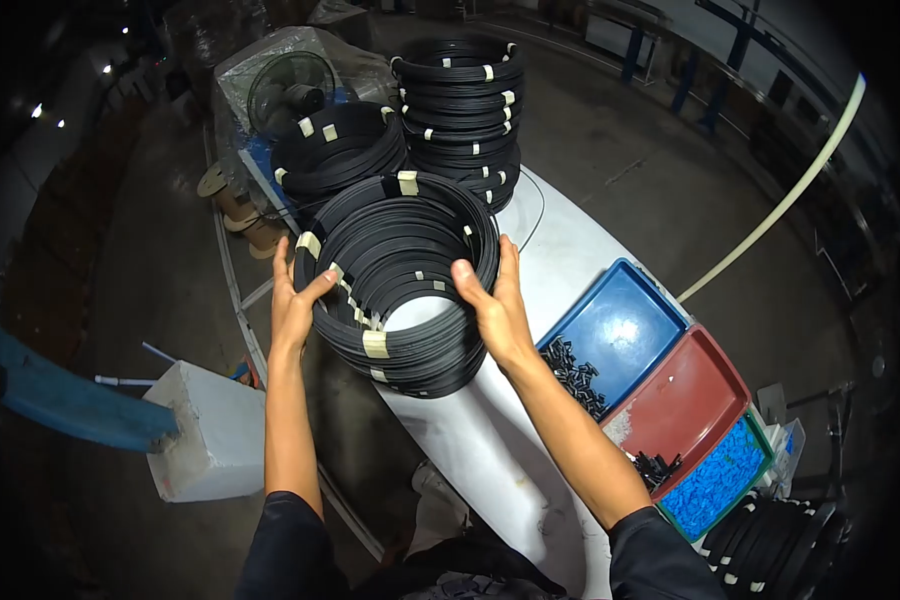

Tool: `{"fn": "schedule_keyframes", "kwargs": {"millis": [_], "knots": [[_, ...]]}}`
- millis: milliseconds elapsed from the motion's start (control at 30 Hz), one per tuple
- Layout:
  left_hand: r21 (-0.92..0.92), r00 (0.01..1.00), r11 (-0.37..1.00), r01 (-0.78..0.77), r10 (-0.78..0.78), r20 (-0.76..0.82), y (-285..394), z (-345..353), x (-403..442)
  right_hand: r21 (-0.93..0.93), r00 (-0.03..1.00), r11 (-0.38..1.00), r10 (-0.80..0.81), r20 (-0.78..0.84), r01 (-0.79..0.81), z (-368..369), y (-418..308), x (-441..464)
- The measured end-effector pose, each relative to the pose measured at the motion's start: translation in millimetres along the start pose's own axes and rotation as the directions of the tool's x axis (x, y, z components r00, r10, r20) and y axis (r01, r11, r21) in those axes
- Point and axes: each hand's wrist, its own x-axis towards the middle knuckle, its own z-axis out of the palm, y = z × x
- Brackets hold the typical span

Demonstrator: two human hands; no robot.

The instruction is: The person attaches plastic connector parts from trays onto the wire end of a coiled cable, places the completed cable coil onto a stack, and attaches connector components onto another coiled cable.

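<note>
A tall stack of black cable coils [425,365], bound with pale tape, stands in front of me on the white table. My left hand [298,308] grips the upper coil [355,208] from its left side, thumb over the rim and fingers outside. On the opposite side my right hand [497,308] holds the same coil, thumb inside the ring. Whether this coil is lifted off those below, I cannot tell. White tabletop shows through the middle of the rings. Right behind are a shorter coil stack [345,160] and a taller coil stack [460,130].
At right, a blue tray [620,320] holds black pieces, beside a red tray [685,385] and a green tray [767,463] of blue parts. A plastic-wrapped fan [292,90] stands behind. More coils [770,545] lie lower right. A pale rod [790,205] slants above the trays.
</note>
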Motion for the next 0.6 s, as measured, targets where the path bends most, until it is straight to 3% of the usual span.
{"fn": "schedule_keyframes", "kwargs": {"millis": [67, 167, 267, 367, 467, 500, 533, 600], "knots": [[-0.151, 1.0, 0.989, 0.001, 0.0, 0.001, -15, 0, 11, -0.154, 0.998, 0.988, 0.02, -0.056, -0.029, 17, -15, -1], [-0.219, 0.997, 0.975, -0.03, 0.015, -0.069, -12, 5, 8, -0.271, 0.991, 0.961, -0.091, -0.098, 0.061, 23, -3, 1], [-0.178, 0.983, 0.969, -0.17, 0.153, -0.104, -10, 6, 1, -0.189, 0.973, 0.975, -0.153, -0.171, 0.12, 17, -5, 0], [-0.255, 0.907, 0.871, -0.421, 0.395, -0.146, 4, 16, -40, 0.084, 0.963, 0.964, -0.241, -0.124, 0.252, -9, -5, -23], [-0.226, 0.816, 0.784, -0.578, 0.553, -0.171, 10, 30, -105, -0.041, 0.814, 0.832, -0.55, -0.187, 0.552, -44, 4, -68], [-0.247, 0.775, 0.734, -0.632, 0.601, -0.197, 7, 36, -126, 0.028, 0.826, 0.839, -0.528, -0.199, 0.543, -56, -1, -94], [-0.269, 0.731, 0.68, -0.682, 0.644, -0.226, 1, 41, -148, 0.097, 0.835, 0.84, -0.508, -0.21, 0.535, -67, 1, -121], [-0.134, 0.735, 0.734, -0.666, 0.615, -0.286, -16, 42, -201, 0.178, 0.762, 0.747, -0.591, -0.265, 0.641, -94, 23, -161]]}}
